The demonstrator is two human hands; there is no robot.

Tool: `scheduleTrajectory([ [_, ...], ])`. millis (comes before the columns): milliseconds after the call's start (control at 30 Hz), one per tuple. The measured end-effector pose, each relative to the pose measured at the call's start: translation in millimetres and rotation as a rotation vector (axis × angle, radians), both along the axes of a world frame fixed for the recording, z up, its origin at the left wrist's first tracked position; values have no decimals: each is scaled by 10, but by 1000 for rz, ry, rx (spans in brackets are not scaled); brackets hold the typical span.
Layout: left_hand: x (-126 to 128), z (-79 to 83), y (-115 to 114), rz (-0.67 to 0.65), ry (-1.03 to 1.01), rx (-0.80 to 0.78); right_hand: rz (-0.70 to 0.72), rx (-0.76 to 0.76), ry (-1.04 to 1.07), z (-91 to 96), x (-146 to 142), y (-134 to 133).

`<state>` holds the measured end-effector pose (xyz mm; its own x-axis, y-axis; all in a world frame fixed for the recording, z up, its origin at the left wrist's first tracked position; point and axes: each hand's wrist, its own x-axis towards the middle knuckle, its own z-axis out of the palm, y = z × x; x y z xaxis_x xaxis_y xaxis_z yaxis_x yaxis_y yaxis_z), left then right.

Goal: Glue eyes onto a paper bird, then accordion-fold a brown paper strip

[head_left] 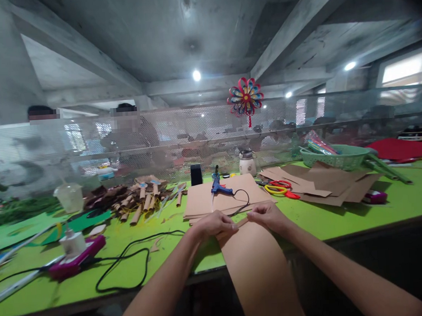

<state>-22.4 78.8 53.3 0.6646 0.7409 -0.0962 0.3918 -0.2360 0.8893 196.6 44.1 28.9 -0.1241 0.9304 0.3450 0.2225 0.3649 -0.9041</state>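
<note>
A long sheet of brown kraft paper (256,265) hangs over the table's front edge toward me. My left hand (217,223) pinches the left end of its far edge, and my right hand (268,216) pinches the right end. Between the fingers that edge looks folded or rolled into a narrow strip. Just beyond my hands lies a stack of brown paper sheets (195,204). A blue glue gun (222,188) rests on the stack, its black cord curling down toward my hands. Scissors with yellow and red handles (279,188) lie right of the stack.
Left on the green table (175,270) are a purple power strip (77,259), looping black cord and several small paper rolls (147,205). More brown sheets (341,183) and a green basket (336,157) sit at right. A mesh partition (181,131) stands behind, with people beyond it.
</note>
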Motion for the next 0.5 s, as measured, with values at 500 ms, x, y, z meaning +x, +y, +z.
scheduleTrajectory([
  [500,-230,40,-122,39,55,-57,-14,11,19,62,51,-35],
])
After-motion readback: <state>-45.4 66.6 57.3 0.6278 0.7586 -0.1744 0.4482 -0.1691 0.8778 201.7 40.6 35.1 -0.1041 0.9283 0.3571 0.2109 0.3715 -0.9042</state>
